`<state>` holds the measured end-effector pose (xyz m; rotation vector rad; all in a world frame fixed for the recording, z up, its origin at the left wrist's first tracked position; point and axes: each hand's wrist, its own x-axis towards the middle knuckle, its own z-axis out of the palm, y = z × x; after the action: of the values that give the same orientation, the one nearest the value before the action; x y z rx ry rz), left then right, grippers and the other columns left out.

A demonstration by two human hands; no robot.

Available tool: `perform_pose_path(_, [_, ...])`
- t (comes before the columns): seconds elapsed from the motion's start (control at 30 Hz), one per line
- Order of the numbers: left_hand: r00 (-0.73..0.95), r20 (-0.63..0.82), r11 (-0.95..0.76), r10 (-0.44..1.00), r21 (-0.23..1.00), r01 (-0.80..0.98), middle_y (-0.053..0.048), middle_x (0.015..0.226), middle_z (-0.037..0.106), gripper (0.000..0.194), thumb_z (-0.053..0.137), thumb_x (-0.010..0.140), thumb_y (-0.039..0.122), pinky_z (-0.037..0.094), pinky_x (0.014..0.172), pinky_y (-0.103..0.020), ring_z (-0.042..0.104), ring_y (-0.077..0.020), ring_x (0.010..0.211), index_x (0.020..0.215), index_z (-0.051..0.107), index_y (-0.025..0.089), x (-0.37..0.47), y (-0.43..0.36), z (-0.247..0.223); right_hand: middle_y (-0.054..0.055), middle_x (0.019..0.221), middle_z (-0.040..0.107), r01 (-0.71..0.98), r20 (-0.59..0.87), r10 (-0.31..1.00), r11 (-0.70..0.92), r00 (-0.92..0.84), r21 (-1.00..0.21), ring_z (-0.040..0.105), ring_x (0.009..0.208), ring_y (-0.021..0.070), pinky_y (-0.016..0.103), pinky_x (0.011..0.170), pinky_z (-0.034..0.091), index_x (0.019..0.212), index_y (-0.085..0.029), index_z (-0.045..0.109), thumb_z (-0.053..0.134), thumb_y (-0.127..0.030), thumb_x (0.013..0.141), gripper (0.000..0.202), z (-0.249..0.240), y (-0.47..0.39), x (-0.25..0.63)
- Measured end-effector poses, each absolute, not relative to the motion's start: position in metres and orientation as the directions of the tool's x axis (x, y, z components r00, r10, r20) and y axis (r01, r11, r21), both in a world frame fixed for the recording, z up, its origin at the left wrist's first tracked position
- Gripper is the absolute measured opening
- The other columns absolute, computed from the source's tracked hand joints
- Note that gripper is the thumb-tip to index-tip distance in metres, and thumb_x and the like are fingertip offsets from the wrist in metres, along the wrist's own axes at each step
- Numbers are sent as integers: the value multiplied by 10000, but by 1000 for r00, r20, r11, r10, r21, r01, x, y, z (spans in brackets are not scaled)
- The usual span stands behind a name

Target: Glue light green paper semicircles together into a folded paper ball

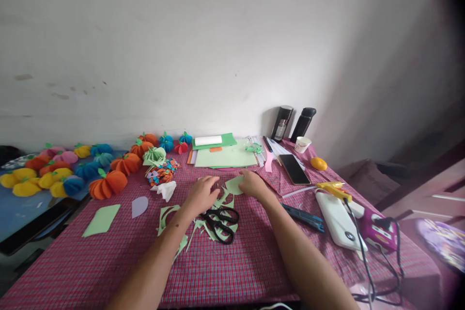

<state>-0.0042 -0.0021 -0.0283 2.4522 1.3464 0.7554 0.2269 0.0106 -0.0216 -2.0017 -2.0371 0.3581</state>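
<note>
Above the checked tablecloth, my left hand (pixel 203 193) has its fingers apart and holds nothing, just over the cut paper scraps (pixel 170 215). My right hand (pixel 252 185) pinches the right edge of a light green paper piece (pixel 233 185) with a rounded outline. Black-handled scissors (pixel 221 222) lie on the scraps between my forearms, their blades partly hidden by my left hand. To the left rest a pale green paper sheet (pixel 102 220) and a lilac teardrop-shaped paper piece (pixel 139 207). A crumpled white tissue (pixel 165 191) sits beyond my left wrist.
Several paper pumpkins (pixel 109 184) crowd the left side. Paper sheets (pixel 225 155) are stacked at the back. On the right are a phone (pixel 295 169), blue utility knife (pixel 303 217), yellow glue gun (pixel 333 190), white power bank (pixel 340 220), cables, paper cup (pixel 302 144) and dark bottles (pixel 282 124).
</note>
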Motion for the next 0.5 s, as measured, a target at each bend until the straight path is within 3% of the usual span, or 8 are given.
perform_pose_path(0.17, [629,255,-669,735,426,609,-106,1299,671,358,533,953,237,429,1093,-390,590,-252,1224,1296,631,214,5,-12,-26,152,1110,755,957,-29,999,23,-32,-289,707,1012,255,268,815,468,1113,-143,716,621,-214,789,345,-26,13,223])
perform_pose_path(0.33, [688,221,-703,691,429,568,-84,1135,714,221,531,961,241,451,1028,-357,623,-233,1108,1090,711,229,8,-15,-23,168,1104,736,969,1,999,42,-43,-242,695,1011,263,281,825,466,1093,-137,706,606,-207,797,319,-27,11,223])
perform_pose_path(0.5, [748,213,-733,628,483,478,-73,1100,727,248,518,964,242,457,1010,-332,637,-214,1068,1087,732,224,9,-18,-17,170,1156,698,972,62,996,78,-66,-222,651,1073,266,289,886,439,1073,-137,695,597,-159,781,309,-24,7,220])
